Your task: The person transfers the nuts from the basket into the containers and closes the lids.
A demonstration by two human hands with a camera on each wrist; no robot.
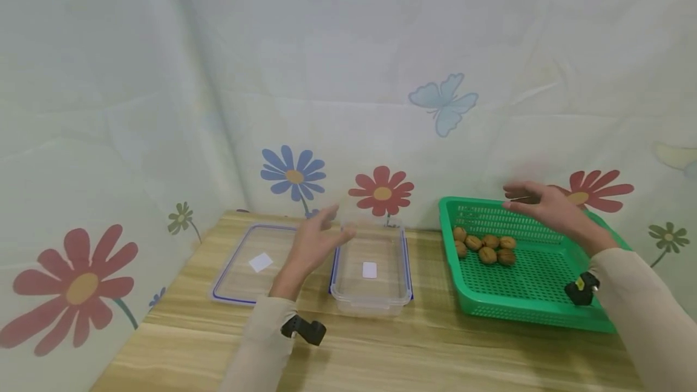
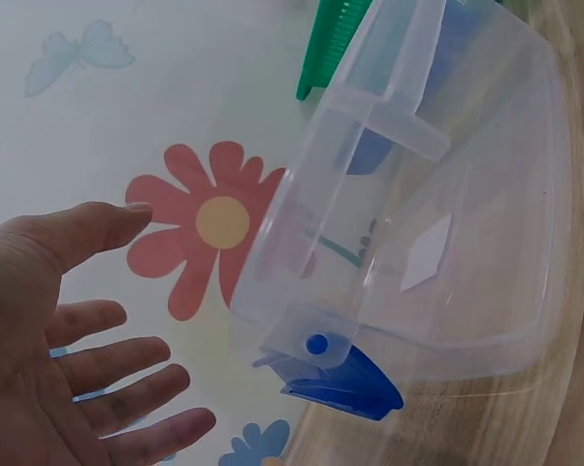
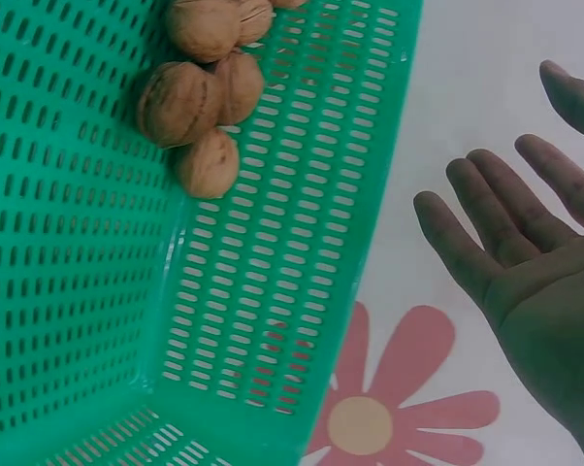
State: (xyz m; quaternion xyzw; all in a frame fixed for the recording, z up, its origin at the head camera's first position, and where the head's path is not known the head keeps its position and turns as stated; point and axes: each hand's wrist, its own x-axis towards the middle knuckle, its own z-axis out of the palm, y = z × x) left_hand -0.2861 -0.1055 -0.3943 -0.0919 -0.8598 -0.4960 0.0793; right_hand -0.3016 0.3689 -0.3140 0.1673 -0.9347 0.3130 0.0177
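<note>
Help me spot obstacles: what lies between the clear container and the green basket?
Only bare wooden tabletop lies between the container and the basket in the head view.

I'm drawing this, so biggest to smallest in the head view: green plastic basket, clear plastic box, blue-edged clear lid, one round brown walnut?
1. Green plastic basket
2. Clear plastic box and blue-edged clear lid: too alike to rank; left hand partly hides lid
3. Round brown walnut

Seen from where I stand: left sleeve (image 1: 260, 340), plain cream, long, its cuff directly behind the bare left hand (image 1: 313, 245). Black camera (image 1: 311, 330), blocky, mounted palm-side at that cuff. Right sleeve (image 1: 639, 307), matching cream, behind the bare right hand (image 1: 558, 213). Second camera (image 1: 581, 290), likewise black and palm-side, bears a small yellow marking (image 1: 579, 283).
</note>
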